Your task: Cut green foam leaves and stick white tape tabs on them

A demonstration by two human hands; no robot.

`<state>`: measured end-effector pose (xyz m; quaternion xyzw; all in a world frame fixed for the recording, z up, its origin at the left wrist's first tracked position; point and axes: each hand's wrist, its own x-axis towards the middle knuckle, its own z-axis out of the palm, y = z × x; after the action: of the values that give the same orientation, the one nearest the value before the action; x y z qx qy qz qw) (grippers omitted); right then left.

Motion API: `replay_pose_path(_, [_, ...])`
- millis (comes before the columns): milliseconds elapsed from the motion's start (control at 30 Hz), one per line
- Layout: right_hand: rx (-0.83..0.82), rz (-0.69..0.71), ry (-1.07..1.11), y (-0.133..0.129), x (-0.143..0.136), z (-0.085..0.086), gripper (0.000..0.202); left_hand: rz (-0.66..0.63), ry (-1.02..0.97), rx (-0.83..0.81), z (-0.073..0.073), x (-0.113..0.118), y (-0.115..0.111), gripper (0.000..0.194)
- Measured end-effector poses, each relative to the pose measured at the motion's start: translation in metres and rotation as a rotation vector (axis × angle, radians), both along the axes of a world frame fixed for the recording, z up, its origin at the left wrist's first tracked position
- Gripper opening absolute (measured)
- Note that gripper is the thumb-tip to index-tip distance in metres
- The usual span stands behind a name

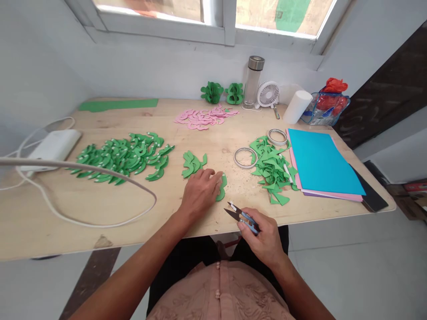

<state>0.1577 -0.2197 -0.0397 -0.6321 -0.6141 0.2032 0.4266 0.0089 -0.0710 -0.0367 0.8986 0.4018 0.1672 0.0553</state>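
My left hand [201,192] rests on the table with bent fingers, gripping the edge of a curved green foam piece [221,189]. Its fingers hide part of that piece. In my right hand [265,235] is a pair of thread snips [247,221] with blue handles, blades apart. A small white bit [232,205] clings near one blade tip. Just beyond my left hand lies a small pile of curved green pieces [192,163]. Farther left spreads a large heap of green pieces with white dots [120,158].
Two tape rolls [245,158] lie beside green scraps [271,166]. Coloured sheets [325,162] are stacked at right. Pink pieces [202,117], a glass bottle [253,82] and a small fan [267,94] are at the back. A white cable [100,225] loops across the left.
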Motion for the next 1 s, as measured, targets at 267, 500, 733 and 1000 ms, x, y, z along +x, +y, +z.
replay_pose_path(267, [-0.008,0.001,-0.014,-0.002,-0.004,0.006,0.019,-0.031,0.148,0.051,-0.006,0.003,0.002,0.033])
replay_pose_path(500, [-0.006,0.004,-0.024,-0.003,-0.005,0.007,0.02,0.094,-0.253,-0.244,-0.004,-0.011,0.007,0.037])
replay_pose_path(733, [0.018,0.029,-0.126,-0.002,-0.008,0.009,0.022,0.211,-0.738,-0.832,0.012,-0.032,-0.027,0.023])
replay_pose_path(1000, [0.067,0.103,-0.34,0.002,-0.013,0.017,0.025,0.079,-0.69,-1.131,0.043,-0.039,-0.035,0.019])
